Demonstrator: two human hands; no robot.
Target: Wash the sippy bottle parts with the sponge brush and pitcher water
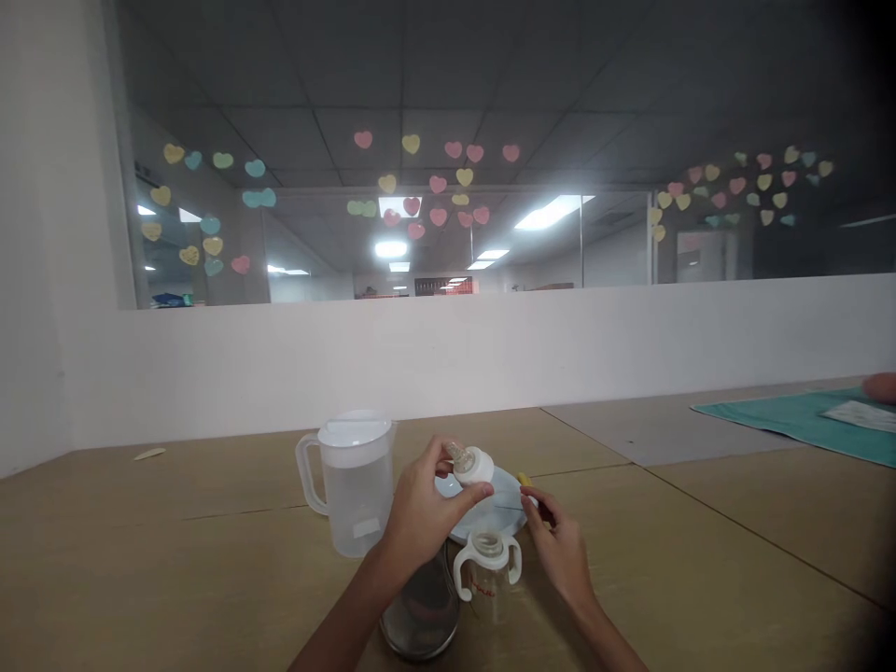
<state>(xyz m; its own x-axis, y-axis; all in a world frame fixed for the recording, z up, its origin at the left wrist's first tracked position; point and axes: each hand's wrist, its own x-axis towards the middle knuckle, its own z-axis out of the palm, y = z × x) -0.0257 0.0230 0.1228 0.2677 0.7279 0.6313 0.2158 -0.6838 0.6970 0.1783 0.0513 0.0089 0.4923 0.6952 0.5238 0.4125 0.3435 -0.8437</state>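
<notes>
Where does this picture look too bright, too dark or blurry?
In the head view, ceiling lights glare white in the glass; in that view the right-hand corners fade nearly black, and the red marking on the handled bottle is too soft to read.

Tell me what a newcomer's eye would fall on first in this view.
Probably the pastel heart-shaped stickers, scattered over the dark window across the upper half. Next, at lower centre, the left hand holds a white-collared bottle nipple, seen just above an open, two-handled baby bottle. Left of that hand, the translucent lidded pitcher stands out on the wooden table.
</notes>
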